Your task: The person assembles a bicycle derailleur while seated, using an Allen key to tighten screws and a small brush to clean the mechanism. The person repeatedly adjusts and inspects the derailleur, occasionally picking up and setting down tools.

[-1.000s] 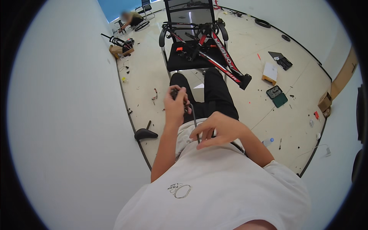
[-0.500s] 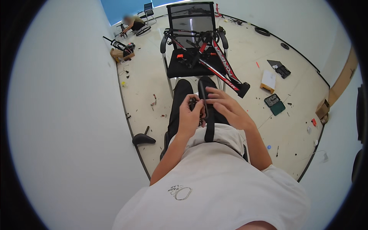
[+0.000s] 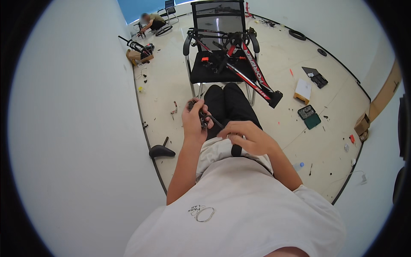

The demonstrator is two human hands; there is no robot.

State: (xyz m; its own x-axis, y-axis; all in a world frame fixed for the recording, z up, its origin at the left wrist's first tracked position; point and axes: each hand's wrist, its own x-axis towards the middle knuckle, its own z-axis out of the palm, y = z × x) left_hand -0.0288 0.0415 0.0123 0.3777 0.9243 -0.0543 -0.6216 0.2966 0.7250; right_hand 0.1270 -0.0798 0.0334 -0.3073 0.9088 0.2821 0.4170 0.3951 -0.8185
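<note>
Above my lap, my left hand (image 3: 193,122) is closed around a small black metal bicycle part (image 3: 203,120), whose exact kind I cannot make out. A thin dark rod (image 3: 217,122) slants from that part down toward my right hand (image 3: 248,136). The fingers of my right hand are bent, and the fingertips pinch the rod's lower end. Whether the rod is fixed to the part or only rests in it is unclear.
Ahead, a black mesh chair (image 3: 205,76) bears a red and black bicycle frame (image 3: 259,70). A saddle (image 3: 162,150) lies at left; an open green case (image 3: 312,121) and black toolbox (image 3: 319,80) at right. A person (image 3: 153,22) crouches far left beside a wheel (image 3: 164,30).
My left hand has moved left with the metal part, which is now turned. My right hand has come lower and nearer. The rod, upright before, now slants down to the right.
</note>
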